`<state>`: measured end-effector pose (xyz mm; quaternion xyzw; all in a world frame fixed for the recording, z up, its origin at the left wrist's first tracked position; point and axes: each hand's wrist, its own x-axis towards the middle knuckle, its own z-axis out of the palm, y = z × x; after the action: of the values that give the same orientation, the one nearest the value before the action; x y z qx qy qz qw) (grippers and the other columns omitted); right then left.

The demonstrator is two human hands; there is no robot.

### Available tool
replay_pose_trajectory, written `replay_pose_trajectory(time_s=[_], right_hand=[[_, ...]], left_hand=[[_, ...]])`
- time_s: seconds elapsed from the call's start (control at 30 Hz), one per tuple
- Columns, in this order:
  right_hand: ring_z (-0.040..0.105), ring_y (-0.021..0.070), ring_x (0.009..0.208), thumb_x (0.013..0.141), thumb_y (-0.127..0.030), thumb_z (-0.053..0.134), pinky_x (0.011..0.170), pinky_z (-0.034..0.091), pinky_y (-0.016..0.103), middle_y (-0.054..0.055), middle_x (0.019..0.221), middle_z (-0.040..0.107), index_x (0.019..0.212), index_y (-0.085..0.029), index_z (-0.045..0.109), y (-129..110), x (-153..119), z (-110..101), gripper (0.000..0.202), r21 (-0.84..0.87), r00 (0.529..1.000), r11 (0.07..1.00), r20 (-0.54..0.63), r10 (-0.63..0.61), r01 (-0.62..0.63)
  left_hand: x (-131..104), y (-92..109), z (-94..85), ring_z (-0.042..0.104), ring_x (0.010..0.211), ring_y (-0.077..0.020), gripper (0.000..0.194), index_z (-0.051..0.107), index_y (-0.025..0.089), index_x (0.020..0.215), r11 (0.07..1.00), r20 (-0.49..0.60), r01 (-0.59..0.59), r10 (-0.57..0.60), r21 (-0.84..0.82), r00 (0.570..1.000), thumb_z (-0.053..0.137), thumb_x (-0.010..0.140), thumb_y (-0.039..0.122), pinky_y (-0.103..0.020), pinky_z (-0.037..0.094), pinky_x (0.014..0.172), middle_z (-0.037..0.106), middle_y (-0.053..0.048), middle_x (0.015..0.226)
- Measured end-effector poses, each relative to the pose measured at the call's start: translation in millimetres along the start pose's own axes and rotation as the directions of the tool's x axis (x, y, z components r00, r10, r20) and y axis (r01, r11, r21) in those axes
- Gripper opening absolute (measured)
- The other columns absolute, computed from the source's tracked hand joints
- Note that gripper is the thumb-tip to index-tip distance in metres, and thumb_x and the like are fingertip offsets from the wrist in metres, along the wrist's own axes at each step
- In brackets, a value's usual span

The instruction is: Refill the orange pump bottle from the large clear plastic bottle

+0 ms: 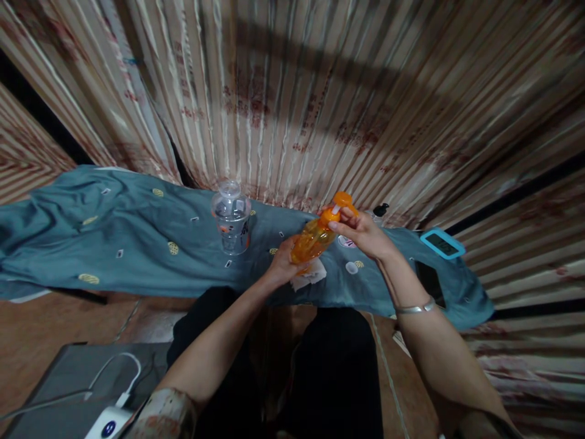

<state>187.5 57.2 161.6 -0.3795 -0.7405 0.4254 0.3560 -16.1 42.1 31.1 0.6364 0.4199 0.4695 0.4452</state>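
An orange plastic bottle (312, 240) is held tilted over the cloth-covered table, its top leaning to the right. Around its lower body my left hand (284, 261) is closed. My right hand (356, 229) grips it at the orange neck and cap (342, 200), which appears flipped up. A crumpled white tissue (309, 275) lies just beneath the bottle. Off to the left stands a clear plastic cup or bottle (232, 221) with printed marks. A small white disc (351, 267) rests below my right hand.
A blue-framed digital clock (442, 243) and a dark phone (429, 283) lie at the right end of the blue-green cloth (150, 244). Behind my right hand is a black-topped bottle (380, 210). A striped curtain (283, 97) hangs close behind. A white device with a cable (109, 422) sits lower left.
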Motion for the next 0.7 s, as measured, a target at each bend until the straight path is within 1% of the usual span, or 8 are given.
replay_pose_trajectory(time_s=[0.27, 0.33, 0.43, 0.53, 0.63, 0.7], right_hand=[[0.064, 0.0231, 0.118, 0.096, -0.047, 0.071, 0.107, 0.051, 0.05, 0.009, 0.126, 0.066, 0.121, -0.018, 0.066, -4.3, -1.4, 0.1, 0.039, -0.017, 1.0, 1.0, 0.017, -0.012, 0.013], [0.063, 0.0231, 0.118, 0.096, -0.047, 0.071, 0.107, 0.051, 0.05, 0.009, 0.127, 0.065, 0.121, -0.018, 0.066, -4.3, -1.9, 1.2, 0.038, -0.025, 1.0, 0.999, 0.017, -0.022, 0.022], [0.065, 0.0221, 0.114, 0.096, -0.048, 0.07, 0.105, 0.052, 0.048, 0.008, 0.123, 0.066, 0.119, -0.018, 0.066, -3.0, -2.7, 1.7, 0.038, -0.042, 1.0, 0.999, 0.01, -0.03, 0.03], [0.066, 0.0211, 0.111, 0.096, -0.051, 0.069, 0.102, 0.054, 0.047, 0.008, 0.12, 0.067, 0.116, -0.018, 0.066, -0.4, -3.2, 1.7, 0.038, -0.063, 0.999, 0.997, 0.002, -0.041, 0.041], [0.066, 0.0207, 0.108, 0.096, -0.053, 0.069, 0.101, 0.054, 0.046, 0.008, 0.117, 0.068, 0.114, -0.018, 0.067, 3.8, -3.4, 4.1, 0.04, -0.095, 0.997, 0.994, -0.036, -0.065, 0.061], [0.067, 0.0202, 0.105, 0.095, -0.054, 0.069, 0.099, 0.055, 0.045, 0.007, 0.113, 0.069, 0.111, -0.017, 0.067, 7.0, -4.2, 8.4, 0.04, -0.135, 0.992, 0.988, -0.095, -0.088, 0.074]], left_hand=[[-0.6, 1.8, -0.2, 0.07, 0.115, -0.0286, 0.06, 0.063, 0.02, 0.12, 1.0, 0.01, 0.007, -0.007, -0.004, 1.0, 0.088, 0.065, 0.019, -0.045, 0.055, 0.105, 0.074, -0.007, 0.122], [-0.7, 2.8, -0.2, 0.07, 0.115, -0.0293, 0.062, 0.063, 0.019, 0.121, 1.0, 0.015, 0.016, -0.016, 0.01, 1.0, 0.088, 0.065, 0.02, -0.046, 0.055, 0.105, 0.074, -0.008, 0.123], [-0.7, 2.2, -0.4, 0.07, 0.116, -0.03, 0.065, 0.062, 0.018, 0.124, 1.0, 0.019, 0.023, -0.023, 0.022, 1.0, 0.088, 0.065, 0.022, -0.047, 0.055, 0.105, 0.074, -0.01, 0.124], [-0.7, -1.3, -0.3, 0.069, 0.116, -0.0294, 0.065, 0.062, 0.02, 0.124, 1.0, 0.019, -0.001, 0.0, 0.013, 1.0, 0.088, 0.065, 0.024, -0.047, 0.054, 0.106, 0.074, -0.009, 0.124], [-0.9, -5.3, 0.0, 0.069, 0.116, -0.0298, 0.066, 0.062, 0.02, 0.125, 1.0, 0.001, -0.001, 0.001, 0.018, 1.0, 0.089, 0.064, 0.025, -0.048, 0.053, 0.107, 0.074, -0.009, 0.124], [-1.2, -6.8, 0.5, 0.069, 0.116, -0.0301, 0.067, 0.062, 0.02, 0.125, 1.0, 0.003, 0.004, -0.004, 0.028, 1.0, 0.089, 0.065, 0.025, -0.049, 0.053, 0.107, 0.074, -0.01, 0.125]])
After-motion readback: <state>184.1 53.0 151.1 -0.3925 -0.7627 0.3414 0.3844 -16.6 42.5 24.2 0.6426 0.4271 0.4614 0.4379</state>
